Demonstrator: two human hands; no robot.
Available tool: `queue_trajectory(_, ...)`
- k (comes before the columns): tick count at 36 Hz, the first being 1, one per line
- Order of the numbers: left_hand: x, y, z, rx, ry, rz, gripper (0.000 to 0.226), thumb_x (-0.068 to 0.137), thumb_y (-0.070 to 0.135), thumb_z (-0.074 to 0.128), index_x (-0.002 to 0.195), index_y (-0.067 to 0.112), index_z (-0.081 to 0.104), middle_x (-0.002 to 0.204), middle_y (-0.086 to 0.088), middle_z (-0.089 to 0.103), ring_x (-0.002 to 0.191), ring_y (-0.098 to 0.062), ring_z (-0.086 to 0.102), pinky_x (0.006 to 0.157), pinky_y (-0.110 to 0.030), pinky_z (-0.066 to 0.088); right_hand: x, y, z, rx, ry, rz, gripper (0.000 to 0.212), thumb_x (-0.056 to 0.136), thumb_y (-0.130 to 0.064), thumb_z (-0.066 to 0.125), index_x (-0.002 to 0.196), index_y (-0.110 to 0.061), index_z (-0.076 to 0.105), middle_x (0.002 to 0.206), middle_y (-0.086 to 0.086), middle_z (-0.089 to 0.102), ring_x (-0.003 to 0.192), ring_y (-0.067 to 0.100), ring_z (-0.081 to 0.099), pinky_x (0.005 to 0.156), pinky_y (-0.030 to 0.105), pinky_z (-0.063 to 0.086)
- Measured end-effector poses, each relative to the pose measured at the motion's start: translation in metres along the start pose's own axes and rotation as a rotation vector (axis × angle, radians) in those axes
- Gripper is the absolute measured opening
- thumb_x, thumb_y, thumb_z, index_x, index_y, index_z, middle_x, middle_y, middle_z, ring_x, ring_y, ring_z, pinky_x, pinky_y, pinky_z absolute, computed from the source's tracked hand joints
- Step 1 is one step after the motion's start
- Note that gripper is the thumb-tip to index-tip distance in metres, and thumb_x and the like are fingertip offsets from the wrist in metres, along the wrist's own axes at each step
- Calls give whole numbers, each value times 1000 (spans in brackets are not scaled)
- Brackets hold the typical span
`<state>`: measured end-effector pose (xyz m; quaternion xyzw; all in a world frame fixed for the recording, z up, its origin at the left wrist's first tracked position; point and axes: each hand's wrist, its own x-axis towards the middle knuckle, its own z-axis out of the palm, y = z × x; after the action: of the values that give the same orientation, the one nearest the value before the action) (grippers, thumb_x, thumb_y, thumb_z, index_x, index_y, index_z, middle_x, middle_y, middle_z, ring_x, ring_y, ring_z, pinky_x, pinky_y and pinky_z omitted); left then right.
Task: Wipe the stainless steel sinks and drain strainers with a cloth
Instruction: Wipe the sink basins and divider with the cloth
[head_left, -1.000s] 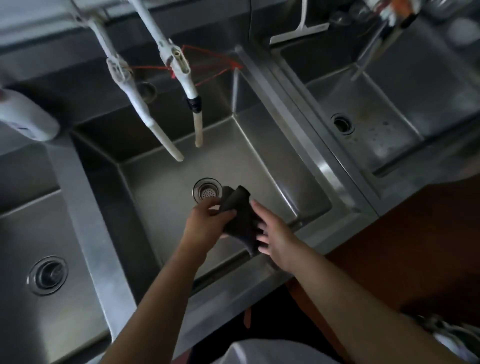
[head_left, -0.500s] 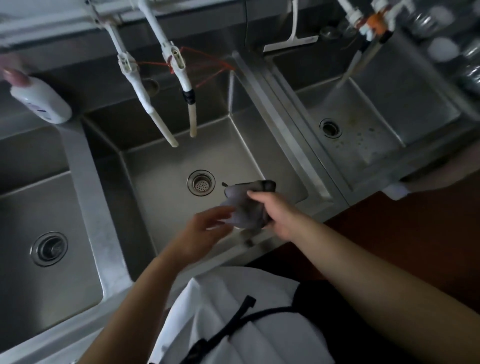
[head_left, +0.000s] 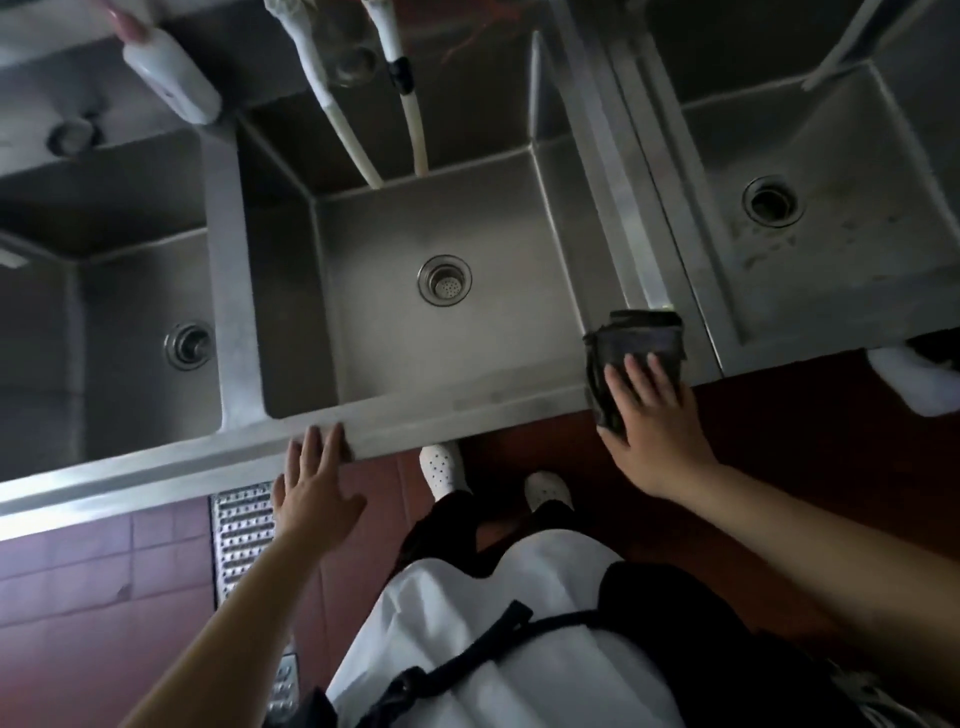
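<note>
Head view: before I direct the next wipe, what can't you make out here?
- Cloth: its near part is covered by the right hand; its wet or dirty state is lost in dim light.
- Left sink: cut by the frame's left edge.
- Right sink: cut by the right edge.
- Faucet hoses: tops cut by the top edge.

No text, label, brand, number or sign is legible anywhere in this view.
</note>
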<state>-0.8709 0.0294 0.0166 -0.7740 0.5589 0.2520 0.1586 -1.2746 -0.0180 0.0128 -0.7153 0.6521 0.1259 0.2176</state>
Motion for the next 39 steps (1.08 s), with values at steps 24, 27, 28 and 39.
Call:
queue_trajectory(24,-9,-141,5,-349,190,-168,99,84,34,65,156,33,-3,165,-2,-11,152,-27,-9,121,-49,3,22,-171,14,28,124,221,62,93,-37,49,151,-21,32,162,8,23,150,30,12,119,54,17)
queue_trajectory(27,-8,-171,12,-258,138,-111,103,83,36,64,155,38,-10,165,3,-15,152,-28,-12,121,-48,-1,22,-248,31,38,130,104,68,91,-39,52,153,-22,30,164,7,20,151,30,10,120,54,11)
queue_trajectory(28,-8,-179,13,-227,125,-80,105,83,35,64,154,40,-13,164,4,-18,151,-28,-13,121,-49,-1,22,-274,37,43,119,51,69,92,-41,52,154,-23,27,165,6,17,152,29,7,120,54,8)
queue_trajectory(39,-10,-213,-6,-182,120,59,82,87,38,57,154,44,10,165,9,3,152,-23,0,122,-50,5,31,-433,72,46,-8,-329,67,98,-46,46,157,-31,18,167,2,3,153,26,-7,121,49,-3)
